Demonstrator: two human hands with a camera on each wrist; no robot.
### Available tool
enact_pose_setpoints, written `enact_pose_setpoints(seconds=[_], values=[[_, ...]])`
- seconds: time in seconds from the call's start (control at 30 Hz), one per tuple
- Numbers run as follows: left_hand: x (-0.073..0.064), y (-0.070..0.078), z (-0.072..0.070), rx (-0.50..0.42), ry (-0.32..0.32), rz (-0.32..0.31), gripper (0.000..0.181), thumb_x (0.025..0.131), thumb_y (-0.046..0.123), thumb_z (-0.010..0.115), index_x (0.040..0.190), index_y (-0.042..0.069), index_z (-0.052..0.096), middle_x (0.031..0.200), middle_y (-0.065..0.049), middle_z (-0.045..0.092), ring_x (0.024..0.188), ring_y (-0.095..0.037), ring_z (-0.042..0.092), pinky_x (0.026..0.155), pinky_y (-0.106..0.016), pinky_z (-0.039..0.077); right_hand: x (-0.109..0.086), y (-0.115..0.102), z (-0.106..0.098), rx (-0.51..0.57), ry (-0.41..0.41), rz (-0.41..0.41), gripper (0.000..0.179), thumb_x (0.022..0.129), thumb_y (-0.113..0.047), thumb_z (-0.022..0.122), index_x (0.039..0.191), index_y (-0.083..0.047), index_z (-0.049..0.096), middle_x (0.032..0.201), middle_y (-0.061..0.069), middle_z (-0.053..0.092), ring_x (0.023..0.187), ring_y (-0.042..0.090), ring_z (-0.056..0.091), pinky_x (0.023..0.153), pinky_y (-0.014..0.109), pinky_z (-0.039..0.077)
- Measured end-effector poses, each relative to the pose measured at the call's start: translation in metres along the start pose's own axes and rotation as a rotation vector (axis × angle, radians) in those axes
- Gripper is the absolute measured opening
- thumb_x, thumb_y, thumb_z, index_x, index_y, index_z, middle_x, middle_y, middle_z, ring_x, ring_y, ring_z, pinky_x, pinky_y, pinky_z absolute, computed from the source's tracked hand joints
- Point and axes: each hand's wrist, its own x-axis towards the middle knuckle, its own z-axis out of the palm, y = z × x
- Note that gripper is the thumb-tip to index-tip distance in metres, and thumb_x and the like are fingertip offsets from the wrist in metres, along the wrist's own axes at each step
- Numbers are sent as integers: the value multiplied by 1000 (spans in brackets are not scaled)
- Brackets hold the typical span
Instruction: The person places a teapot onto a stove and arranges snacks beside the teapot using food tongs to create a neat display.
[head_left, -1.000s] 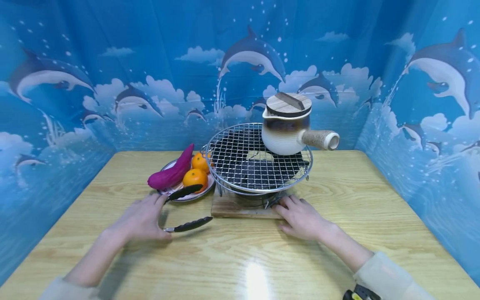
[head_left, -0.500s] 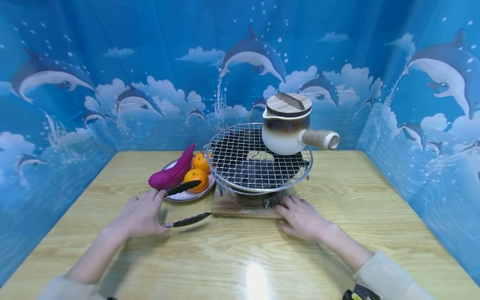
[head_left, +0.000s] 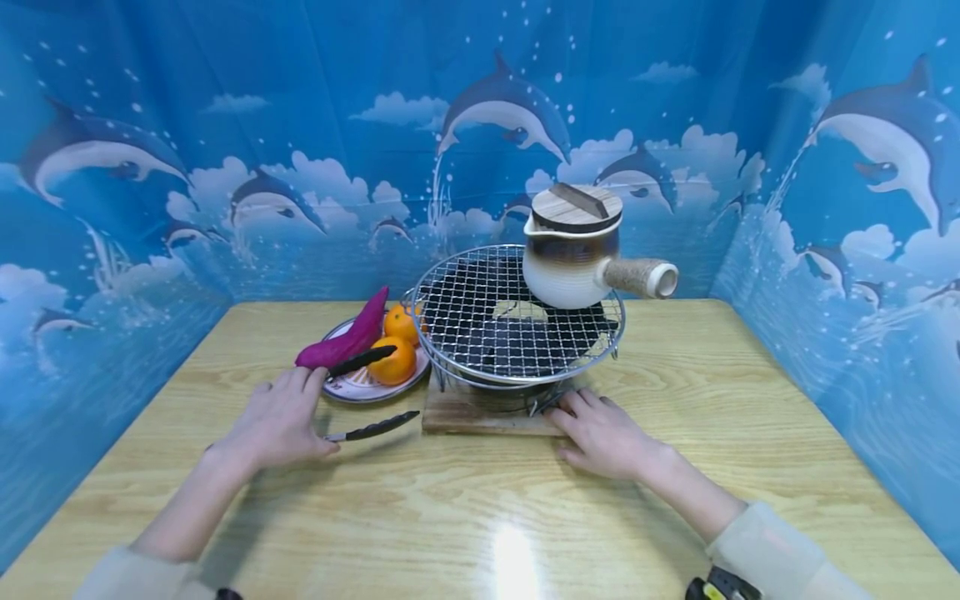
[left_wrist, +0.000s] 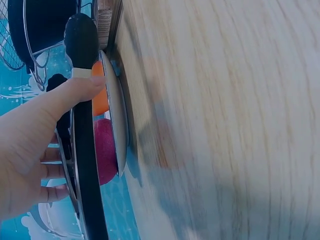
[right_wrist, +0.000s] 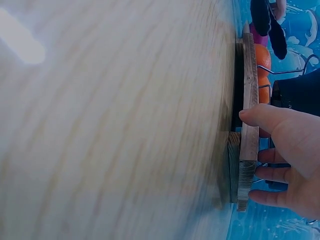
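Note:
My left hand (head_left: 281,421) holds a pair of black-tipped tongs (head_left: 363,360), thumb on one arm and fingers on the other, with the tips spread wide. The upper tip lies in front of an orange (head_left: 393,362) on a plate (head_left: 367,399); whether they touch I cannot tell. A purple, sweet-potato-shaped thing (head_left: 352,333) and a second orange (head_left: 400,323) share that plate. My right hand (head_left: 600,437) grips the near right corner of a wooden board (head_left: 480,422), the thumb (right_wrist: 252,116) over its front edge. On the board stands a round grill with a wire rack (head_left: 517,333).
A lidded ceramic pot (head_left: 570,262) sits at the rack's right rear, its rope-wrapped handle (head_left: 633,277) jutting out past the rim. A blue dolphin-print curtain (head_left: 337,125) closes off the table's back and sides.
My left hand has raised the tongs slightly and drawn them a little back to the left, their tips still apart. My right hand stays at the board.

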Motion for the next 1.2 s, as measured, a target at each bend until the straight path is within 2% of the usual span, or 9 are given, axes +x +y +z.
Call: enact_pose_setpoints(seconds=[0.23,0.5,0.77,1.2], values=[[1,-2,-2,50,27,-10,103,56,55,79,126,-9,40,115,-29,49,104,-44,47,79,-61,39,0,0,0,3,-3,-1,36,79,-28,67,110,-12,60,99,4,53,92,25,51,67,36,49],[0,-4,-3,50,67,-24,100,56,51,81,126,-7,40,112,-30,49,100,-46,47,81,-61,39,0,0,-1,6,-2,-2,35,80,-28,66,110,-11,60,99,5,53,90,25,51,67,37,49],[3,-7,-4,33,127,-38,94,53,50,82,116,-6,42,104,-28,51,95,-44,49,77,-59,40,0,0,0,0,3,-2,36,80,-30,67,111,-11,60,101,6,53,91,25,51,68,37,49],[11,-7,-8,56,78,-77,96,56,47,82,121,-9,40,107,-30,50,99,-45,47,79,-59,39,0,0,1,-8,5,-9,36,80,-29,67,110,-11,60,100,6,54,92,26,52,69,38,50]])
